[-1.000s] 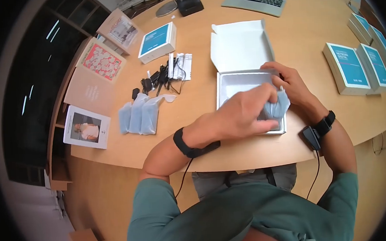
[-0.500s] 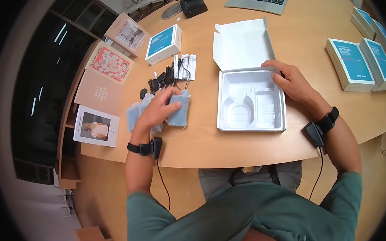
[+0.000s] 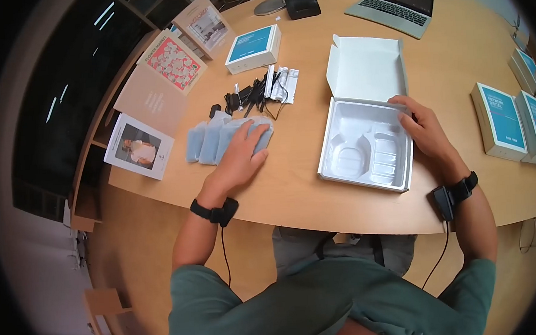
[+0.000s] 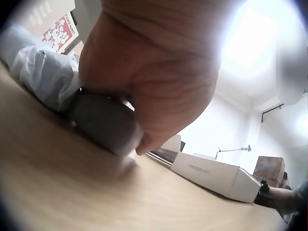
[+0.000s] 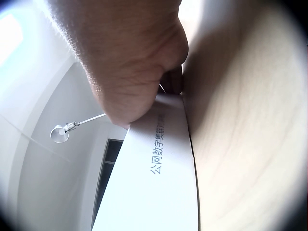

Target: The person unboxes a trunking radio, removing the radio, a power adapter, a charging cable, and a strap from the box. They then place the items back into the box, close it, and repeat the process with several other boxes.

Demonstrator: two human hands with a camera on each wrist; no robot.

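An open white box (image 3: 365, 143) with a moulded tray inside lies in front of the person, its lid (image 3: 367, 68) folded back. My right hand (image 3: 427, 134) rests on the box's right edge, fingertips over the rim; in the right wrist view the palm lies against the printed box side (image 5: 154, 163). To the left, several blue-grey wrapped packets (image 3: 212, 141) lie in a row. My left hand (image 3: 238, 160) rests on the rightmost ones with its fingers extended. In the left wrist view a dark rounded item (image 4: 103, 122) sits under the left hand (image 4: 154, 72).
Black cables and adapters (image 3: 251, 95) lie behind the packets, beside white strips (image 3: 284, 85). A closed blue-and-white box (image 3: 253, 48) stands behind them. More such boxes (image 3: 501, 119) are at the right. Books (image 3: 139, 146) line the left edge; a laptop (image 3: 393, 6) stands at the back.
The left hand has gone from the box to the packets on the left, carrying a wrapped packet that now lies beside the others. The tray is uncovered. The right hand stays at the box edge.
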